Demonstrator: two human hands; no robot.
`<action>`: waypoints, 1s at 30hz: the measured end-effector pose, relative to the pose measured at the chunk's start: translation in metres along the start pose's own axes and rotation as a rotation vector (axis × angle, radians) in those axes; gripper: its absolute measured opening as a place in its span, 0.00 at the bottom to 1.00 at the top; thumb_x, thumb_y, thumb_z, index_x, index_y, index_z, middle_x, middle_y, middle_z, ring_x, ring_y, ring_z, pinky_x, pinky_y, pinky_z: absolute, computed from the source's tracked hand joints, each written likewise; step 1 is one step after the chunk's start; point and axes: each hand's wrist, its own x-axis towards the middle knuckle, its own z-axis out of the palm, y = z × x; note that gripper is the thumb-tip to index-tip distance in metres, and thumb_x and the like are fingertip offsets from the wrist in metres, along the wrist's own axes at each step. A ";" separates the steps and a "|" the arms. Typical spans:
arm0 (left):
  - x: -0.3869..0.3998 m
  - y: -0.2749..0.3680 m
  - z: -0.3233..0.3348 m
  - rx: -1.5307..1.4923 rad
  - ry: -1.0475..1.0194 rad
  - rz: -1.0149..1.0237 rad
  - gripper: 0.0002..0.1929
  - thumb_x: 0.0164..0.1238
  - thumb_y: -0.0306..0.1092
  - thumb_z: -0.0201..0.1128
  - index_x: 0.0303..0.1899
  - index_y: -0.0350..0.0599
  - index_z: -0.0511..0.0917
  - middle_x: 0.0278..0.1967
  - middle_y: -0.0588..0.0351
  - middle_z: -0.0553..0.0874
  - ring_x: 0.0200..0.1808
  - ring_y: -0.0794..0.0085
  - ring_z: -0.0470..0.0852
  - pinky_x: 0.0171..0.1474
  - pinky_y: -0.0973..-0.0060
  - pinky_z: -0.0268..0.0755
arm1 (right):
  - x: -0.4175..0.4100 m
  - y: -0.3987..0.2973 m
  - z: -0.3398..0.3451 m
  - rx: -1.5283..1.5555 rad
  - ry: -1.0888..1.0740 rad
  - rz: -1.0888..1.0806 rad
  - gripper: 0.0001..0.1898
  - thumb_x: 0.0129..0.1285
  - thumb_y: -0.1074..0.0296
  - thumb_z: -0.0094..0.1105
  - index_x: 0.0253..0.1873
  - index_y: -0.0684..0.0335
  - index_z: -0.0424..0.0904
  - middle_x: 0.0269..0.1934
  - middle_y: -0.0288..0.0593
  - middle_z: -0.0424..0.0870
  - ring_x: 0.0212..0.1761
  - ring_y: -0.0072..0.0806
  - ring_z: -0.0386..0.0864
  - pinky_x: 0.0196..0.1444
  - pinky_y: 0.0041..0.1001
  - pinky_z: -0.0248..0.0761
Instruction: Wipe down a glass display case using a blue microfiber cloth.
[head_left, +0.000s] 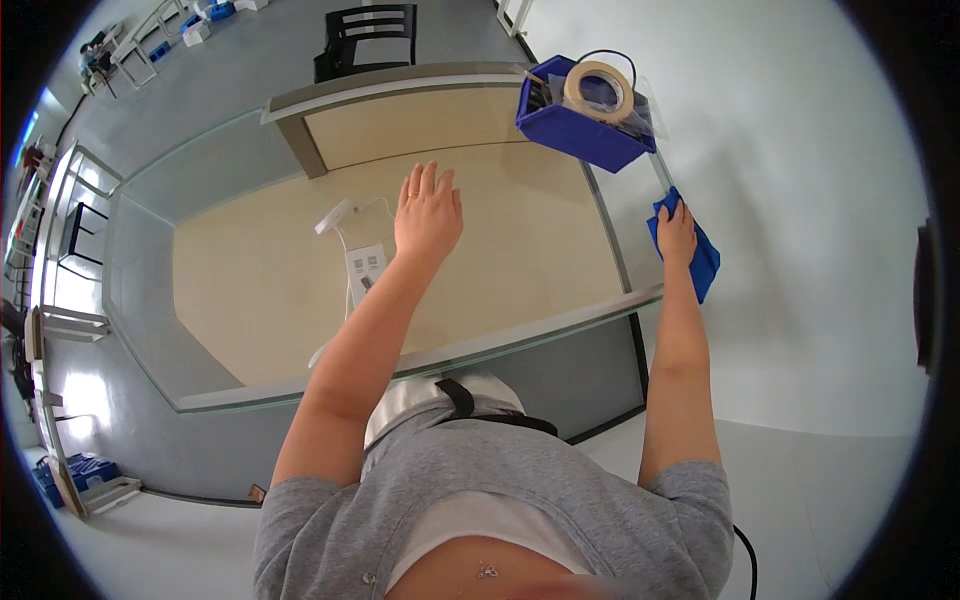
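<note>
Before me stands a display counter with a glass top (510, 225) and a beige panel seen through it. My left hand (429, 217) is held flat over the middle of the glass, palm down, fingers stretched and nothing in them; whether it touches the glass I cannot tell. At the counter's right edge, by the wall, my right hand (678, 236) lies on a blue cloth (703, 266), its fingers bent over the upper part. Left of my left hand are a small white device (331, 217) with a white cable and a white printed card (366, 262), partly hidden by my forearm.
A blue plastic bin (585, 139) sits at the counter's far right corner, holding a roll of masking tape (598, 91) and plastic bags. Behind the counter is a black chair (371, 41). A white wall (810, 225) rises close on the right. A person sits far off at upper left.
</note>
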 end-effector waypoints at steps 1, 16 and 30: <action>0.000 0.000 0.001 0.003 -0.005 0.004 0.20 0.75 0.40 0.48 0.62 0.42 0.69 0.67 0.45 0.67 0.72 0.54 0.60 0.74 0.61 0.52 | -0.001 0.000 -0.002 -0.008 -0.029 0.014 0.33 0.72 0.40 0.32 0.75 0.52 0.53 0.75 0.40 0.55 0.77 0.35 0.52 0.75 0.41 0.48; -0.004 0.002 0.002 0.084 -0.025 0.030 0.22 0.73 0.41 0.51 0.65 0.45 0.67 0.69 0.46 0.65 0.73 0.55 0.58 0.74 0.59 0.50 | -0.011 0.006 -0.003 -0.005 -0.058 -0.105 0.39 0.68 0.33 0.36 0.76 0.52 0.50 0.77 0.42 0.51 0.78 0.36 0.48 0.75 0.44 0.45; -0.002 -0.003 0.002 0.085 -0.020 0.052 0.22 0.72 0.40 0.52 0.64 0.45 0.68 0.68 0.46 0.67 0.72 0.53 0.59 0.73 0.58 0.50 | -0.016 -0.002 -0.011 0.029 -0.070 -0.132 0.39 0.68 0.35 0.38 0.77 0.52 0.50 0.77 0.42 0.51 0.79 0.35 0.48 0.76 0.41 0.43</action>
